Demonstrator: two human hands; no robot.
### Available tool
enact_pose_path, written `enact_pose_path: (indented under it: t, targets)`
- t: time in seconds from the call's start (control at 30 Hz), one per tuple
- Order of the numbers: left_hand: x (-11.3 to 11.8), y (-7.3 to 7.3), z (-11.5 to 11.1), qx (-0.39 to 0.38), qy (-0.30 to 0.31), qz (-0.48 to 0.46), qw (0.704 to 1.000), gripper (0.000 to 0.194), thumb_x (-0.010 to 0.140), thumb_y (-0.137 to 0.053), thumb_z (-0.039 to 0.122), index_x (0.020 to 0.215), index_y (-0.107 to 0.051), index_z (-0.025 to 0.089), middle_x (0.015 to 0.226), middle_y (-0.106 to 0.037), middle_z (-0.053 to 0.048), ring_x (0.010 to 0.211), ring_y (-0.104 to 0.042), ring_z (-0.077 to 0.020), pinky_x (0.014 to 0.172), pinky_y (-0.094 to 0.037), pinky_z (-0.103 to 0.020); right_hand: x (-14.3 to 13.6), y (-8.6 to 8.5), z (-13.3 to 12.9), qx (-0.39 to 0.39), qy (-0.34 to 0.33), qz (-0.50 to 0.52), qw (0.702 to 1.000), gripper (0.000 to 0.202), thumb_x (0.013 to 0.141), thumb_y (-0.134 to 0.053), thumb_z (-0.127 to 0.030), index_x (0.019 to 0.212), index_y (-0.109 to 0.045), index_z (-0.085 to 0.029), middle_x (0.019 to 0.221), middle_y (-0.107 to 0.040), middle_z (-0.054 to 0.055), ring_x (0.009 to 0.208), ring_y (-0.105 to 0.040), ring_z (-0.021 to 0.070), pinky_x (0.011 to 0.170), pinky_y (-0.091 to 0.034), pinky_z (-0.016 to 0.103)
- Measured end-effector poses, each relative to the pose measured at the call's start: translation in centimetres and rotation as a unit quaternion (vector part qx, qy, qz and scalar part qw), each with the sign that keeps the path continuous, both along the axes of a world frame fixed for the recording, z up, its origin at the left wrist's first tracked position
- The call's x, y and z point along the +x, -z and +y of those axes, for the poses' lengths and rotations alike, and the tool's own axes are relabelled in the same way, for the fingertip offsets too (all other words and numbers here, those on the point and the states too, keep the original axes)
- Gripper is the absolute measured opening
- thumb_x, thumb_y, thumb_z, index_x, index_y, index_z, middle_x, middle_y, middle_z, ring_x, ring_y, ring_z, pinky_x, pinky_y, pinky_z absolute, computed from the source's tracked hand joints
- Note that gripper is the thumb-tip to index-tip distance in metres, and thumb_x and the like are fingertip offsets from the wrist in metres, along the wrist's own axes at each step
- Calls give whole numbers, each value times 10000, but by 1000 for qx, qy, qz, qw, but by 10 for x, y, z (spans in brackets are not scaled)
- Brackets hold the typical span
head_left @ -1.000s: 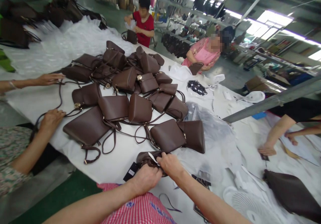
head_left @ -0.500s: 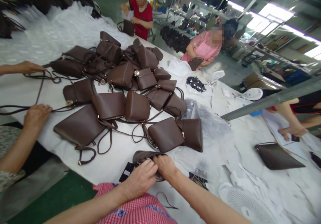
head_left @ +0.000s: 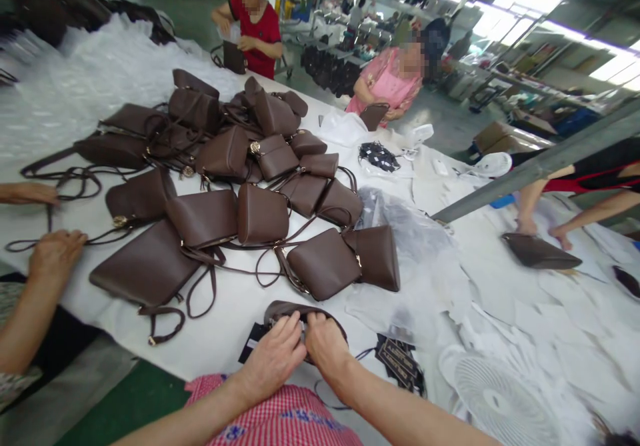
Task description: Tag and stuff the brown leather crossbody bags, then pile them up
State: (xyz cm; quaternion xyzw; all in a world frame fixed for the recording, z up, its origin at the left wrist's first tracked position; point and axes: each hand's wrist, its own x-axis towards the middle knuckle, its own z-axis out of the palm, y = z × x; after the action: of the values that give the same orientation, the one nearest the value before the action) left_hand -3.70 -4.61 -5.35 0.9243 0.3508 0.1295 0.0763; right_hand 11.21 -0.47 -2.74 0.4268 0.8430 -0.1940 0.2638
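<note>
At the table's front edge a dark brown handbag (head_left: 281, 309) lies with its mouth open toward me, partly covered by my hands. My left hand (head_left: 278, 347) is closed on the near rim of the bag, fingertips at the opening. The fingers of my right hand (head_left: 326, 345) are curled over the opening, their tips hidden inside. Beside my left hand lies a black tag (head_left: 253, 342) with a white label. More black tags with gold lettering (head_left: 400, 361) are to the right of my right hand.
A heap of brown handbags (head_left: 203, 213) covers the table beyond. At left, a co-worker's hands (head_left: 57, 253) handle straps. A white fan (head_left: 497, 393) lies at right, below a slanting grey metal pole (head_left: 500, 181). Clear plastic bags (head_left: 405, 233) lie mid-table.
My right hand has shifted slightly lower and left at the bag's mouth, showing more of its right rim. At right, a co-worker's hands have come to a bag. The view has moved slightly.
</note>
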Motion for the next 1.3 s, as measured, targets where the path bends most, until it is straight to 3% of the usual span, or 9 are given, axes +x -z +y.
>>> enact_pose_path:
  t: [0.13,0.27,0.47,0.67,0.83,0.97,1.07,1.2,1.3]
  targets:
    - [3,2,-1,3,9,15,1000,132,904,-473,165,960,-588,129,1062,-635,-127,1087,-535,-249,986,-361,-404,-1,-22,-3,-24,22,-12,999,326,851,-388,-6,1046,-646,-43,1029,-653,221,942,-646,279,738,-540,358]
    - [6,0,2,-1,21,18,1000,103,902,-478,165,921,-577,145,977,-625,-106,1014,-527,-250,994,-332,-443,1,-35,11,-123,45,16,991,381,796,-527,-58,1171,-591,-47,1127,-648,208,1054,-622,279,875,-500,341]
    - [8,-3,7,-16,47,45,998,103,902,-469,151,853,-560,159,830,-599,-73,833,-522,-228,876,-375,-415,-7,-33,36,-208,94,-24,973,244,754,-558,-64,944,-707,-26,981,-709,229,961,-676,294,743,-522,283]
    - [6,-7,12,-24,75,33,996,154,916,-461,160,791,-551,172,773,-595,-50,781,-509,-210,871,-356,-399,9,-34,34,-141,183,-23,973,330,814,-451,-21,1053,-670,-78,1014,-717,171,953,-686,217,695,-496,210]
    - [8,-10,14,-33,97,12,995,170,918,-447,152,787,-554,171,752,-595,-44,749,-507,-201,850,-358,-387,12,-30,29,-70,201,-51,976,311,814,-485,-9,1058,-672,-56,1037,-690,233,1003,-666,268,790,-509,280]
    - [14,-9,17,-54,65,8,996,177,920,-408,128,841,-562,162,762,-593,-44,734,-507,-197,859,-356,-386,-1,-18,36,-39,197,-68,977,234,844,-520,-89,995,-694,-51,989,-697,247,949,-680,308,771,-537,366]
    - [20,-7,17,-65,54,41,996,143,898,-448,126,935,-586,132,828,-615,-65,789,-519,-211,877,-345,-399,-6,-13,34,-30,168,-57,984,265,839,-458,-13,943,-697,-58,959,-704,234,926,-685,294,757,-536,368]
    - [27,-8,15,-88,74,90,989,128,866,-525,165,850,-645,122,866,-630,-100,854,-524,-238,810,-348,-403,4,-17,24,-29,114,-1,993,268,879,-428,-50,1005,-655,-113,1021,-692,178,958,-669,250,787,-515,324]
    - [30,-14,17,-100,75,98,987,149,859,-550,200,818,-677,134,980,-635,-119,931,-520,-256,789,-341,-399,17,-23,23,-16,113,26,993,276,913,-378,-92,1101,-579,-115,1067,-666,173,964,-658,242,785,-502,316]
